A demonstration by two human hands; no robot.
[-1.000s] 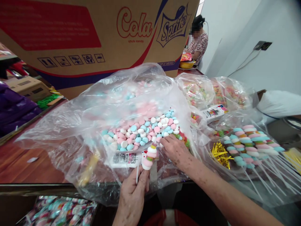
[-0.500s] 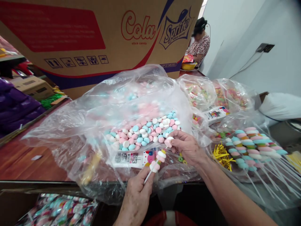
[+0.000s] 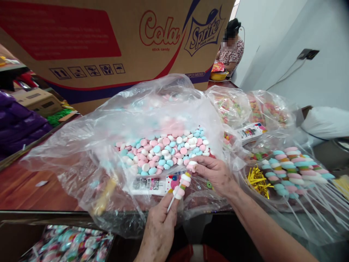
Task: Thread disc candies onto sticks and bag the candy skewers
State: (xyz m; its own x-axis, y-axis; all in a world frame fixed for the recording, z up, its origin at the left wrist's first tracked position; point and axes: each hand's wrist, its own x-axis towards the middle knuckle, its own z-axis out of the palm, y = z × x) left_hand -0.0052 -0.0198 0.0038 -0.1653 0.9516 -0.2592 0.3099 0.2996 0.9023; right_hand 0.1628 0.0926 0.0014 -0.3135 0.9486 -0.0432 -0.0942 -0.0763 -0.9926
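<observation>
My left hand (image 3: 160, 227) pinches the white stick of a half-built candy skewer (image 3: 182, 184), tilted up to the right. My right hand (image 3: 215, 174) is closed on a pink and white marshmallow piece (image 3: 191, 166) held at the skewer's tip. Just behind both hands lies a big clear plastic bag (image 3: 103, 145) holding a heap of pink, blue and white marshmallow pieces (image 3: 163, 151).
A large Cola/Sprite cardboard box (image 3: 109, 40) stands behind the bag. Finished skewers (image 3: 294, 167) and yellow twist ties (image 3: 257, 178) lie at the right in plastic. More candy bags (image 3: 245, 105) sit behind. A person (image 3: 230, 47) sits at the far end. Wrapped sweets (image 3: 68, 245) lie below the table edge.
My right hand left the heap with a marshmallow piece and brought it to the skewer's tip. My left hand tilted the skewer to the right.
</observation>
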